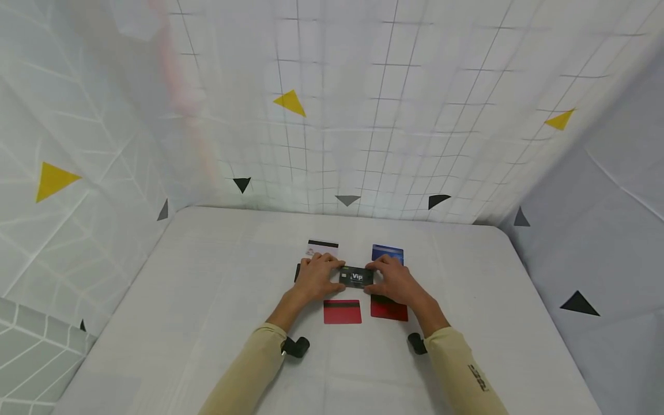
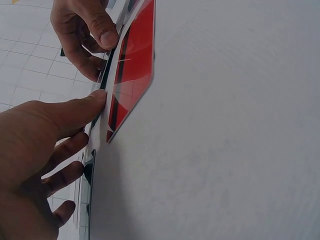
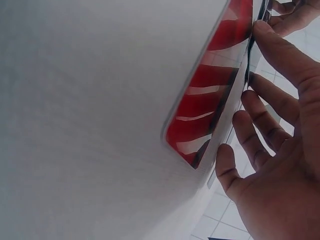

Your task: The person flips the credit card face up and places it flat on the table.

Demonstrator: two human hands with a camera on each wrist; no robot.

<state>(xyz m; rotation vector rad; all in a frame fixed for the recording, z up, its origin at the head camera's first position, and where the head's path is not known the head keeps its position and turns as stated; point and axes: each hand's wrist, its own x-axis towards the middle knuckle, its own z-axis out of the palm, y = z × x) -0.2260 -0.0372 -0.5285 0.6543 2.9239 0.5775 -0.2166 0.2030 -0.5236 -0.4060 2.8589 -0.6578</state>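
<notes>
A black card marked "Vip" (image 1: pixel 356 277) lies in the middle of the group of cards on the white table. My left hand (image 1: pixel 315 278) holds its left end, thumb at the near corner and index finger at the far one. At the opposite end my right hand (image 1: pixel 396 279) holds it the same way. Below the left hand is a red card with a dark stripe (image 1: pixel 342 314); another red card (image 1: pixel 390 312) sits partly under the right hand. A dark card (image 1: pixel 297 272) is mostly hidden behind the left hand.
Behind the hands lie a white card with a black stripe (image 1: pixel 323 248) and a blue card (image 1: pixel 388 252), partly covered. Small black devices (image 1: pixel 297 347) are at both wrists. White walls with grid lines and triangles stand around the table (image 1: pixel 207 276).
</notes>
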